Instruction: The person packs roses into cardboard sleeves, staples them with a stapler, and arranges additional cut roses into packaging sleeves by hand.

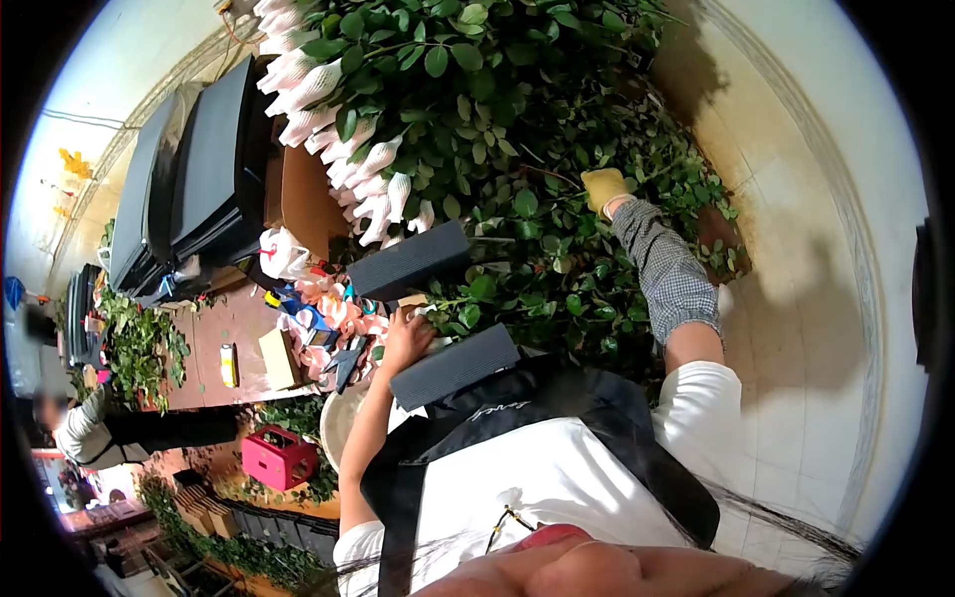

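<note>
My left hand [406,340], bare, is between two dark grey ribbed blocks, the upper block [410,261] and the lower block [456,366]. Its fingers are curled around something small and pale at the ends of leafy stems, too hidden to name. My right hand [605,189] wears a yellowish glove and reaches out to the right. Its fingers are closed on a leafy rose stem [552,175] among the foliage. A big pile of green rose stems [517,119] fills the table ahead. White mesh sleeves [308,90] cover the flower heads along the pile's left side.
Left of the pile stand black sheets [214,169] and a cardboard box [303,199]. Pink scraps [343,323] litter the reddish table [199,348] beside a yellow box [229,365]. A pink stool [279,457] is below. Another person [85,433] works at far left.
</note>
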`<state>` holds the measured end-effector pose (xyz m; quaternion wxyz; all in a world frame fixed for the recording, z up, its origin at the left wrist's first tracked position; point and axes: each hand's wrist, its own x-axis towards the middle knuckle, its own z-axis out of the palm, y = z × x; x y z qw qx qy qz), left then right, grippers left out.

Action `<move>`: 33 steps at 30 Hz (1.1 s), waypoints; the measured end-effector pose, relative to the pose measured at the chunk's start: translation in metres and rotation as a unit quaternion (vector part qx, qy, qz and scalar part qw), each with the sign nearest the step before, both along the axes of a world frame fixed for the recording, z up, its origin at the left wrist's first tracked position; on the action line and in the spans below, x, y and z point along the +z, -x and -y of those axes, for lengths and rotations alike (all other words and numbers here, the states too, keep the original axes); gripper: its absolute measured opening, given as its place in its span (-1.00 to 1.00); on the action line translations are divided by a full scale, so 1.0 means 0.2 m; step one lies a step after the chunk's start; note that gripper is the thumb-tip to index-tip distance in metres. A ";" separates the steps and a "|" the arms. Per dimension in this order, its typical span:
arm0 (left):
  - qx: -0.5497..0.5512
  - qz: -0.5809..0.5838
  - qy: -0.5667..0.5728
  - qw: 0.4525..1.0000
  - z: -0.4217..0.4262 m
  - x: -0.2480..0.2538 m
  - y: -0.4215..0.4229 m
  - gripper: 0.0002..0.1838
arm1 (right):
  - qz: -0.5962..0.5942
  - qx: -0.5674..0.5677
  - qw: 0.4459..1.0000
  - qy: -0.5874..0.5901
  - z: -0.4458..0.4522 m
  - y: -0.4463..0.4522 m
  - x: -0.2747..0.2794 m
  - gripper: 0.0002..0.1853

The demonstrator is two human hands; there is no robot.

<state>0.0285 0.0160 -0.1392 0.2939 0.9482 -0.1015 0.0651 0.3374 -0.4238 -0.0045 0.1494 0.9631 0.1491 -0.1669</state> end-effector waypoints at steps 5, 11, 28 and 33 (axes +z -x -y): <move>0.013 -0.012 -0.049 0.999 0.01 0.02 0.01 -0.64 | 0.384 0.085 0.883 -0.255 0.06 0.02 0.17 -0.62; 0.009 -0.020 -0.046 0.999 0.01 0.05 0.02 -0.65 | 0.452 -0.015 0.880 -0.148 0.30 -0.19 0.25 -0.66; 0.020 -0.005 -0.007 1.000 0.02 0.04 0.01 -0.64 | 0.437 0.187 0.818 -0.324 -0.06 0.60 0.77 -0.64; 0.054 -0.032 0.065 0.996 0.04 0.05 0.03 -0.51 | 0.148 0.214 0.921 -0.289 -0.29 0.86 0.38 -0.63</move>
